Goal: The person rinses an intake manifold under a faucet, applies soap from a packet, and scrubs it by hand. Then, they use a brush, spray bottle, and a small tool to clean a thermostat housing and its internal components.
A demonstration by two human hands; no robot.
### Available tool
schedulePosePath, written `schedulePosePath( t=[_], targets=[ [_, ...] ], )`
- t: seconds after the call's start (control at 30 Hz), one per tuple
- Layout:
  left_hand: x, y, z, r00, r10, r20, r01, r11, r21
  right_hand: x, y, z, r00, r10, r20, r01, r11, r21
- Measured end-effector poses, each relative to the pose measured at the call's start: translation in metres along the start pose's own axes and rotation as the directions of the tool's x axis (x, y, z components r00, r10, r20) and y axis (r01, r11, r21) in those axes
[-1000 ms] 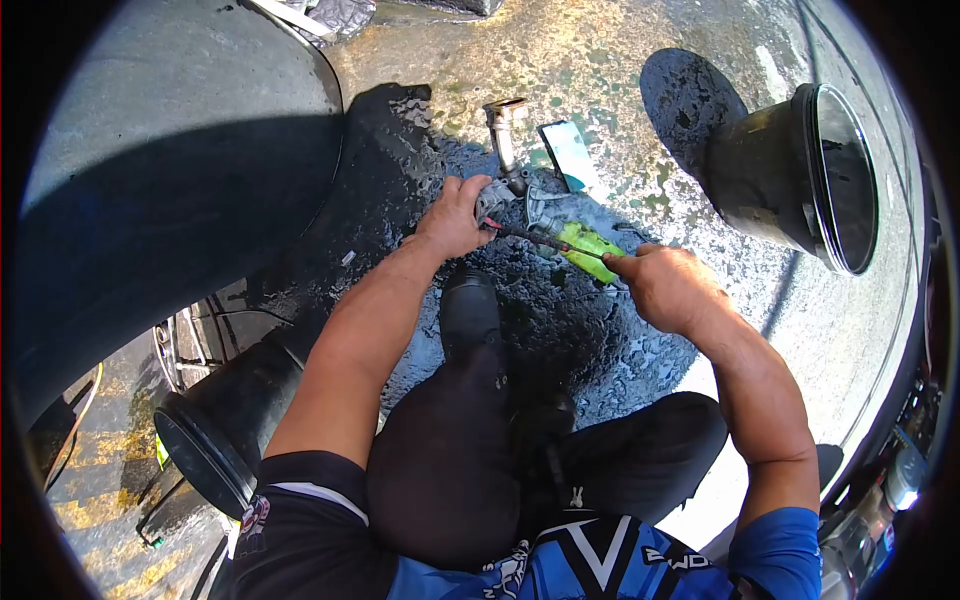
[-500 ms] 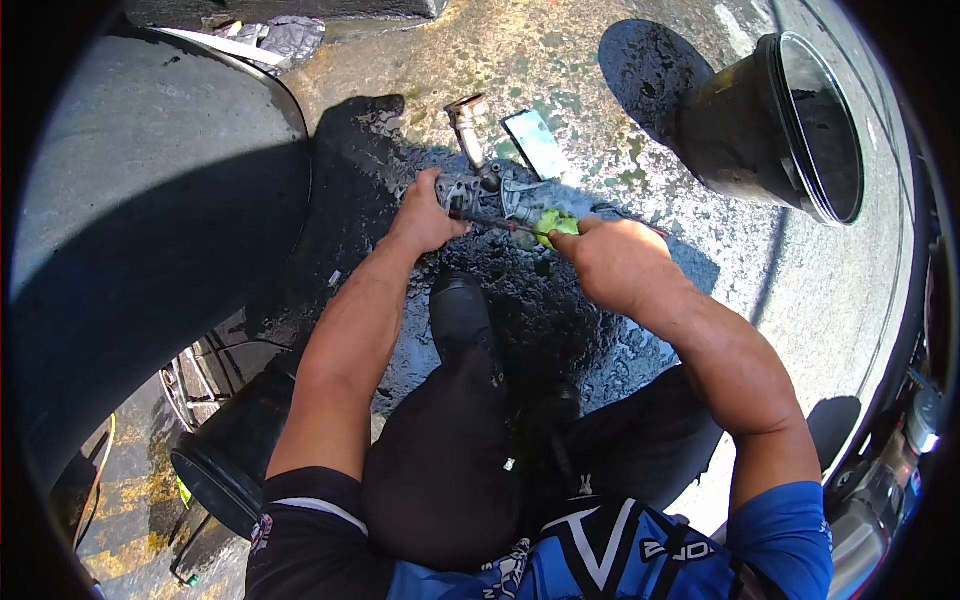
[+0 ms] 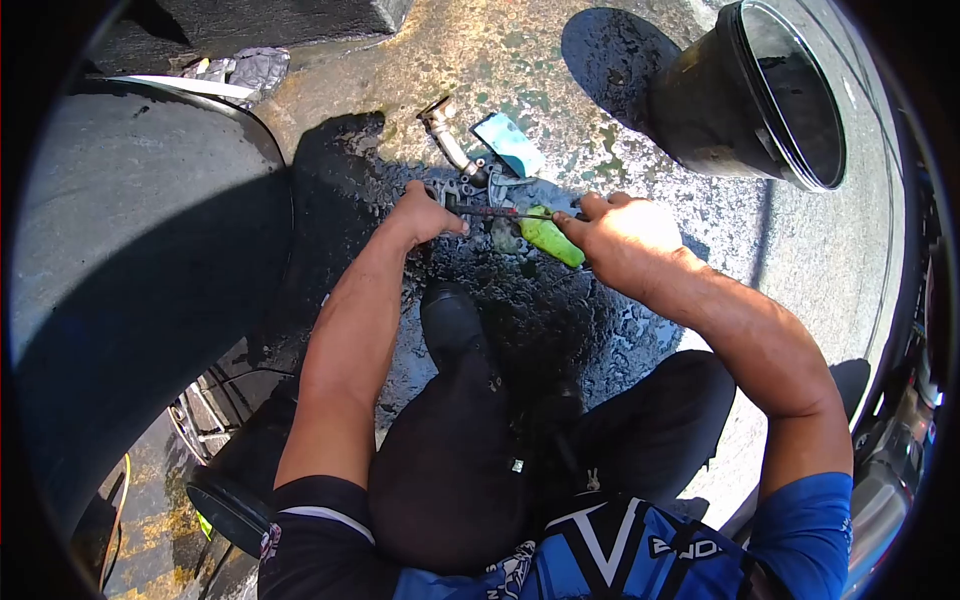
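Observation:
My left hand is closed around the left end of a grey metal part low over the wet ground. In my right hand is the end of a thin rod-like tool, dark and reddish, whose other end meets the metal part. Below the rod, left of my right hand, lies a bright yellow-green cloth. Just above the metal part are a metal pipe piece and a light blue flat rectangular object.
A large black bucket stands at the upper right. A big dark rounded object fills the left side. Another black container is at the lower left, near thin metal bars. Crumpled dark plastic lies at the upper left.
My right hand has moved a little to the right, and more of the rod shows. The green cloth now hangs or lies lower, spread out below the rod. The view has shifted slightly.

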State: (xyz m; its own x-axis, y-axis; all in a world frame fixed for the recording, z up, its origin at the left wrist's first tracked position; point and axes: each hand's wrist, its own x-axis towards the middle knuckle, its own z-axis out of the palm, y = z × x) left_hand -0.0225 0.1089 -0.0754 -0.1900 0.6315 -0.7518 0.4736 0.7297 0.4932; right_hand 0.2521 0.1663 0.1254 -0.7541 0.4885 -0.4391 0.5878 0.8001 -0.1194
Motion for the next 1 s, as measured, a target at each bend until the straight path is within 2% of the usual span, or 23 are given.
schedulePosePath(
  t=[0.1, 0.2, 0.23, 0.27, 0.33, 0.37, 0.43, 0.47, 0.5, 0.53, 0.57, 0.67, 0.7, 0.77, 0.8, 0.83, 0.87, 0.9, 0.93, 1.0],
  targets=[
    [-0.004, 0.009, -0.004, 1.0, -0.023, -0.011, 0.024, 0.997, 0.077, 0.005, -0.003, -0.003, 0.997, 0.045, 0.064, -0.046, 0.999, 0.012],
    [-0.009, 0.011, -0.014, 0.999, -0.001, 0.051, -0.004, 0.995, 0.099, 0.015, 0.005, 0.01, 0.968, 0.066, 0.241, -0.108, 0.98, 0.167],
    [-0.011, 0.011, -0.018, 0.997, 0.037, 0.072, -0.046, 0.991, 0.122, 0.016, 0.025, 0.021, 0.968, -0.008, 0.252, -0.061, 0.962, 0.265],
    [-0.011, 0.009, -0.019, 0.997, 0.023, 0.075, -0.034, 0.988, 0.151, 0.014, 0.053, 0.065, 0.989, -0.149, -0.004, 0.127, 0.833, 0.539],
    [-0.012, 0.007, -0.014, 0.999, 0.031, -0.013, -0.029, 0.987, 0.161, 0.016, 0.051, 0.05, 0.937, -0.105, 0.332, -0.202, 0.613, 0.764],
    [-0.016, 0.007, -0.013, 0.998, 0.042, -0.051, -0.036, 0.992, 0.118, 0.013, 0.045, 0.046, 0.956, -0.069, 0.285, -0.145, 0.732, 0.666],
    [-0.017, 0.007, -0.016, 0.999, 0.038, -0.002, -0.038, 0.991, 0.131, 0.003, 0.028, 0.042, 0.984, -0.013, 0.176, -0.063, 0.905, 0.422],
    [-0.015, 0.004, -0.016, 0.999, 0.033, 0.03, -0.037, 0.989, 0.142, -0.003, 0.019, 0.033, 0.976, 0.017, 0.216, -0.098, 0.924, 0.37],
    [-0.01, -0.004, -0.009, 0.998, 0.021, 0.057, -0.025, 0.997, 0.074, -0.008, 0.01, 0.017, 0.966, 0.039, 0.256, -0.122, 0.942, 0.314],
    [-0.013, -0.003, -0.011, 0.999, 0.018, 0.033, -0.02, 0.998, 0.061, -0.007, 0.005, 0.009, 0.958, 0.068, 0.28, -0.142, 0.956, 0.256],
    [-0.019, 0.0, -0.012, 1.0, 0.019, 0.018, -0.02, 0.998, 0.053, -0.007, 0.011, 0.019, 0.969, 0.022, 0.244, -0.1, 0.945, 0.312],
    [-0.016, -0.019, -0.005, 0.995, 0.096, -0.036, -0.098, 0.993, -0.069, 0.004, 0.034, 0.077, 0.993, -0.055, 0.101, -0.021, 0.774, 0.632],
    [-0.013, -0.028, -0.004, 0.99, 0.125, -0.069, -0.133, 0.982, -0.135, 0.007, 0.034, 0.099, 0.988, -0.02, 0.155, -0.104, 0.655, 0.748],
    [-0.011, -0.036, -0.003, 0.968, 0.172, -0.183, -0.211, 0.951, -0.224, 0.01, 0.028, 0.115, 0.955, 0.005, 0.297, -0.266, 0.463, 0.846],
    [-0.01, -0.039, -0.005, 0.971, 0.14, -0.193, -0.179, 0.963, -0.203, 0.01, 0.023, 0.123, 0.927, -0.001, 0.374, -0.35, 0.356, 0.867],
    [-0.013, -0.037, -0.012, 0.975, 0.109, -0.194, -0.144, 0.973, -0.18, 0.01, 0.016, 0.128, 0.927, -0.011, 0.374, -0.36, 0.245, 0.9],
    [-0.021, -0.033, -0.018, 0.979, 0.078, -0.189, -0.108, 0.982, -0.154, 0.007, 0.008, 0.129, 0.971, 0.024, 0.237, -0.224, 0.437, 0.871],
    [-0.028, -0.028, -0.03, 0.983, 0.061, -0.173, -0.071, 0.996, -0.056, 0.008, 0.002, 0.127, 0.996, 0.026, 0.082, -0.08, 0.615, 0.784],
    [-0.027, -0.029, -0.034, 0.977, 0.061, -0.202, -0.072, 0.996, -0.048, 0.012, -0.004, 0.123, 0.997, -0.005, -0.082, 0.056, 0.766, 0.64],
    [-0.029, -0.035, -0.036, 0.966, 0.05, -0.252, -0.06, 0.998, -0.032, 0.016, -0.029, 0.087, 0.999, 0.049, 0.021, -0.053, 0.887, 0.459]
  ],
)
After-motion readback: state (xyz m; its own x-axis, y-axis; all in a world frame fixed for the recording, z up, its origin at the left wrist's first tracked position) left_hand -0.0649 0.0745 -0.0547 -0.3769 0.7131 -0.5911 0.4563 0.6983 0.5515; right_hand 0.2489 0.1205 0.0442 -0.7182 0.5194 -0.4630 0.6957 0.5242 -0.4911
